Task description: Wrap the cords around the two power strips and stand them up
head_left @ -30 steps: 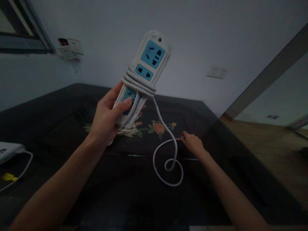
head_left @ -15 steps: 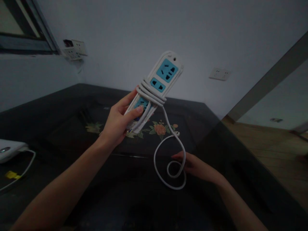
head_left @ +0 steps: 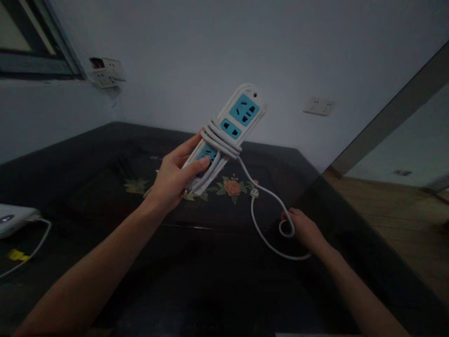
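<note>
My left hand (head_left: 173, 180) is closed round the lower end of a white power strip (head_left: 229, 124) with blue sockets, held tilted up above the dark table (head_left: 87, 187). Several turns of its white cord (head_left: 266, 192) are wound round the strip's middle. The loose cord runs down to the right to my right hand (head_left: 303, 229), which is closed on a small loop of it just above the table. More cord curves under that hand. The plug end (head_left: 254, 192) dangles between the two hands.
A white device (head_left: 14, 217) with a cable and a yellow tag (head_left: 16, 255) lies at the table's left edge. Wall sockets (head_left: 317, 106) sit on the back wall, another socket box (head_left: 103, 72) at upper left. Wooden floor (head_left: 403, 220) shows at right.
The strip has tilted and dropped rightward in my left hand. My right hand moved right, drawing the big coil out into a smaller loop in its fingers.
</note>
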`<state>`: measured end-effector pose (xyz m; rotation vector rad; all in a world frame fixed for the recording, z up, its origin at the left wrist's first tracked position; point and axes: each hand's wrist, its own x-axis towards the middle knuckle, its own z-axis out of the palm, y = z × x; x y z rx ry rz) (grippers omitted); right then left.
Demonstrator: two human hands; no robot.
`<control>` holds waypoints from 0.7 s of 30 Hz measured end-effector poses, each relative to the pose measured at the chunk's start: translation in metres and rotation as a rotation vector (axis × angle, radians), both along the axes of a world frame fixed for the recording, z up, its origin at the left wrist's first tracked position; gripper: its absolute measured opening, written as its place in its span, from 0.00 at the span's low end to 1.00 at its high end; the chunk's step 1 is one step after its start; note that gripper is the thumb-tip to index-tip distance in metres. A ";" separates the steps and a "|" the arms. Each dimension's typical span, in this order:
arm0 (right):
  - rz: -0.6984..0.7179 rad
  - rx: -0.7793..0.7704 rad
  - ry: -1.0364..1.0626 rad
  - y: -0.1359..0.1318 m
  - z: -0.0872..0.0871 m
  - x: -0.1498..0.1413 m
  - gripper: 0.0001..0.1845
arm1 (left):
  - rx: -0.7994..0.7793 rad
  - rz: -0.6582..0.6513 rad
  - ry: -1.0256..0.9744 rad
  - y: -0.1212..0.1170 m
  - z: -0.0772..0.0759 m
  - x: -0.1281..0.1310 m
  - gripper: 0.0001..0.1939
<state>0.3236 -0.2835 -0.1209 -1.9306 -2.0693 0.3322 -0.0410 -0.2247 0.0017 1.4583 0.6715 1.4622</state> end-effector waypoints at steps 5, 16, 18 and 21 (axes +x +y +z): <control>-0.052 0.126 0.047 0.028 0.017 0.023 0.11 | -0.067 -0.076 0.064 -0.004 -0.003 0.004 0.33; 0.171 0.308 0.212 0.018 0.129 -0.124 0.20 | -0.102 -0.146 0.200 -0.007 -0.009 0.015 0.32; 0.154 0.229 0.116 0.019 0.130 -0.145 0.17 | -0.119 -0.157 0.186 -0.007 -0.008 0.014 0.33; 0.083 0.182 0.035 0.027 0.125 -0.155 0.16 | -0.167 -0.173 0.124 -0.008 -0.004 0.012 0.35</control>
